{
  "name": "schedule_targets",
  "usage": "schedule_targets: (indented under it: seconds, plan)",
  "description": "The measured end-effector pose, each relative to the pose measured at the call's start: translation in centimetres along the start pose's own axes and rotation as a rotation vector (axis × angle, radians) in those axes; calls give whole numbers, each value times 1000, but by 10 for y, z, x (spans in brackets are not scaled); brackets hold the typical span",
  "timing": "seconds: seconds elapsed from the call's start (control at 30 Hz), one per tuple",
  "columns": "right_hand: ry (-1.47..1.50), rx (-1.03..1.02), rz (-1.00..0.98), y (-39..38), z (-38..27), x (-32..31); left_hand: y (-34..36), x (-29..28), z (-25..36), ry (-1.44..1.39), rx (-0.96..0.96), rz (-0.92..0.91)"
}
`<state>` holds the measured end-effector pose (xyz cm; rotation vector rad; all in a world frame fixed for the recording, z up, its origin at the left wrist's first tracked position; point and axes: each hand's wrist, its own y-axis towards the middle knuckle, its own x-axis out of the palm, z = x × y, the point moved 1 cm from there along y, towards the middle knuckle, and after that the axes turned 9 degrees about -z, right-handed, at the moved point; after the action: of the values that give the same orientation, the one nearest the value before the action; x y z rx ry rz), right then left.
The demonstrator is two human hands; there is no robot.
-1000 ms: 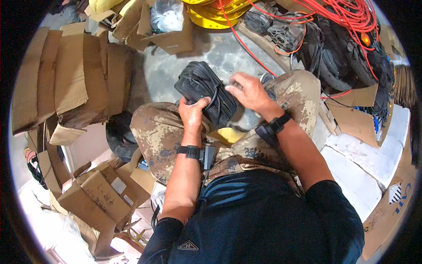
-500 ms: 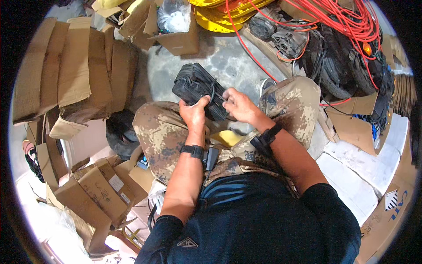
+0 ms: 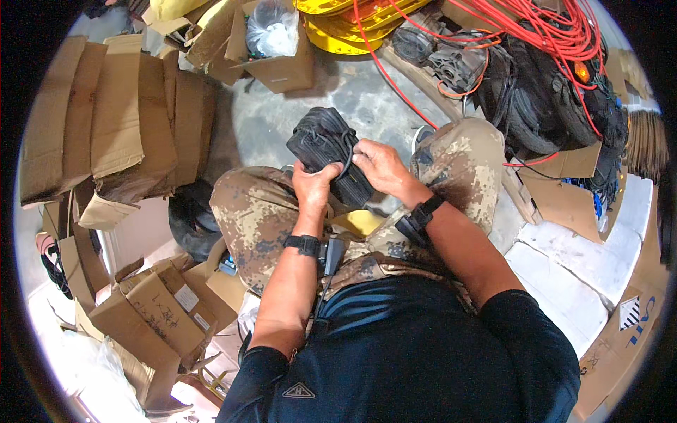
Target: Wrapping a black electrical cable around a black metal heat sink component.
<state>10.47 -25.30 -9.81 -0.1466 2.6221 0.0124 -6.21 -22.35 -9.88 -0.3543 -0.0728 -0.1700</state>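
A black bundle of coiled strap [image 3: 330,151] is held above the knees, between the two hands. The left hand [image 3: 312,187] is closed around its lower end, and the grip of the right hand [image 3: 381,167] is pressed together on a thin black loop at the side of the bundle, with the fingers pinching it.

Judged from this hold, the loop could slip out of the pinch if it is pulled harder than the fingers can bear, and the coils might then spring loose. The bundle could also be dropped onto the floor, since it is carried by the hands alone and nothing lies under it but the lap. A wrist band [image 3: 305,244] is worn on the left arm and a second one on the right; either could be caught by a loose end, though that risk seems small.

No bench is seen; the work is done seated, over a grey concrete floor [image 3: 338,95]. Flattened cardboard boxes [image 3: 120,127] are stacked to the left, and smaller cartons [image 3: 159,314] lie by the left knee. White slabs [image 3: 585,257] are laid to the right. Farther off, an open box with a clear bag [image 3: 271,42] stands near yellow reels [image 3: 338,21], and orange cable [image 3: 536,25] is heaped over dark gear [image 3: 550,99] at the upper right.
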Motion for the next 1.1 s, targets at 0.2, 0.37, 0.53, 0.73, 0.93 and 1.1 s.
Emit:
schedule_targets:
  seconds: [0.2,0.37,0.53,0.73,0.93,1.1]
  plan:
    - [301,168,-31,3,-1,2,3,-4,-2,-157,-37,47]
    - [-80,82,-142,-5,11,-4,2,-7,2,-301,-33,139]
    - [-81,-25,-94,-4,-2,-13,-6,-1,18,-28,-62,29]
    - [-19,94,-93,-1,3,-12,-3,0,9,123,14,0]
    - [140,117,119,8,7,-24,4,-2,1,214,20,-34]
    - [-56,-128,202,13,10,-34,-4,-4,0,525,-66,-68]
